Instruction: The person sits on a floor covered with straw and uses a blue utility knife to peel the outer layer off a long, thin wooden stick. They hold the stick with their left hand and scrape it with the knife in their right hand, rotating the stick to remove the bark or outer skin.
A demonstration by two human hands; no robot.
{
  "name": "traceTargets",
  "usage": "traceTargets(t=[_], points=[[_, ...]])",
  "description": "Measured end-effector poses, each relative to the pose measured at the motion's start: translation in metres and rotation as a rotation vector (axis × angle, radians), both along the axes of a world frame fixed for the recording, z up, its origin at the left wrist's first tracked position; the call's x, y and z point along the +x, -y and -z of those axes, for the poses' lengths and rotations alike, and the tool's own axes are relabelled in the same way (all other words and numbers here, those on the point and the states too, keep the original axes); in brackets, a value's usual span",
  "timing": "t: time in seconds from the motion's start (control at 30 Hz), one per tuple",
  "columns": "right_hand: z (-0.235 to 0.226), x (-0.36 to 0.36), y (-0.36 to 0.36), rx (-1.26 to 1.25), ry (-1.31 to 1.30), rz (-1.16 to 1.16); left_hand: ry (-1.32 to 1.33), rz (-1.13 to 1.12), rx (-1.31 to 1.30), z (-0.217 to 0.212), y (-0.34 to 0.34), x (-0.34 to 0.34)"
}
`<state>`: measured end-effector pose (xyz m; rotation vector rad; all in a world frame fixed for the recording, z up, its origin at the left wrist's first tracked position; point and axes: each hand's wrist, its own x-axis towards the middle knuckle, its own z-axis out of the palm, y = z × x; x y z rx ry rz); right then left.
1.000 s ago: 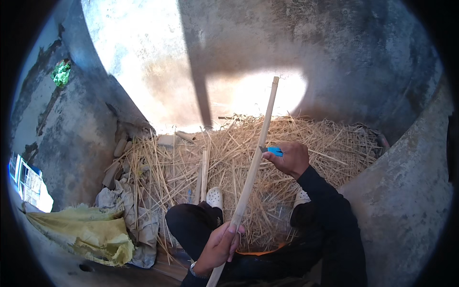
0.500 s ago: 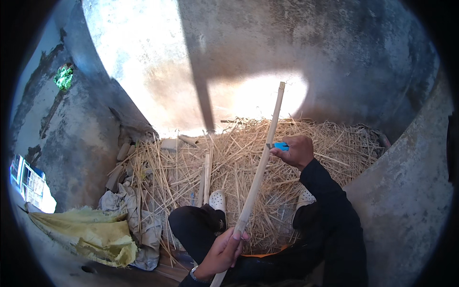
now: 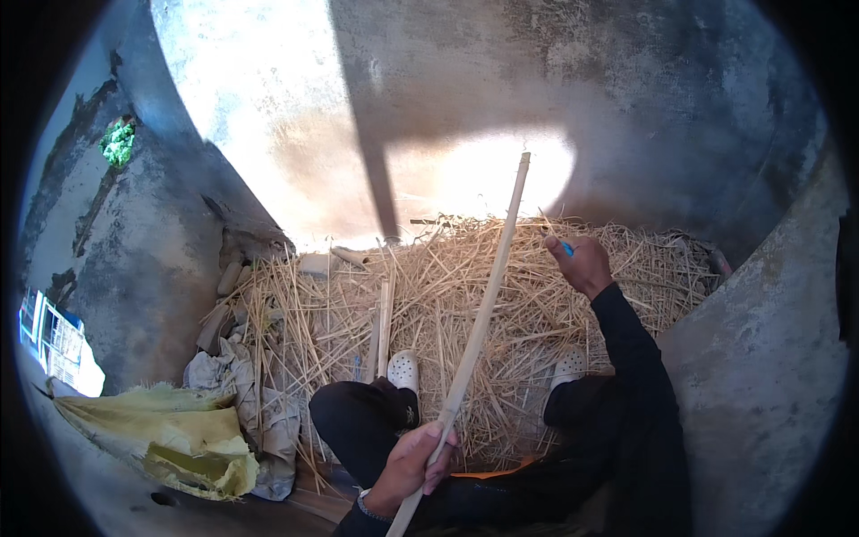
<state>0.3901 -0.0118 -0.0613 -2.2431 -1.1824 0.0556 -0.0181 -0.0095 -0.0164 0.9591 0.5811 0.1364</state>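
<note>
A long pale strip of split bamboo or wood (image 3: 484, 309) slants up and away from my lap, its far end in front of the sunlit wall. Near its lower end my left hand (image 3: 415, 467) is wrapped round it. To the right of the strip, apart from it, my right hand (image 3: 582, 265) is closed on a blue-handled cutter (image 3: 567, 250); most of the handle is hidden by my fingers, and its blade does not show clearly.
A heap of thin shavings (image 3: 626, 277) covers the floor up to the back wall (image 3: 626, 107). Two upright slats (image 3: 385, 327) stand by my left shoe (image 3: 403, 370). A torn yellowish sheet (image 3: 170, 430) lies at left, beside crumpled grey cloth (image 3: 277, 438). A concrete wall (image 3: 761, 376) rises at right.
My right hand with the cutter has come off the strip and moved right and slightly farther away. My left hand keeps its hold, shifted slightly left, and the strip has tilted a little.
</note>
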Motion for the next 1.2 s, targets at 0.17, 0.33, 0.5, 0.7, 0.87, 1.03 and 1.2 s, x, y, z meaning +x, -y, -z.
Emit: traceTargets(t=[0.17,0.33,0.5,0.7,0.87,1.03,1.2], points=[[-0.019,-0.139,0.019,0.152,0.126,-0.606,0.231,-0.176,-0.441,0.005,-0.022,0.015],[-0.008,-0.146,0.007,0.226,0.140,-0.558,0.351,-0.134,-0.622,0.011,-0.015,0.018],[-0.010,-0.172,0.022,0.230,0.103,-0.719,0.433,-0.145,-0.754,0.018,-0.013,0.021],[-0.013,-0.147,0.006,0.128,0.098,-0.524,0.404,-0.156,-0.713,0.017,-0.014,0.013],[-0.010,-0.154,0.008,0.172,0.090,-0.529,0.303,-0.183,-0.640,0.011,-0.011,0.014],[-0.012,-0.166,0.020,0.217,0.134,-0.607,0.236,-0.169,-0.457,-0.001,-0.010,0.016],[-0.013,-0.132,-0.001,0.192,0.088,-0.372,0.183,-0.144,-0.397,-0.003,-0.007,0.011]])
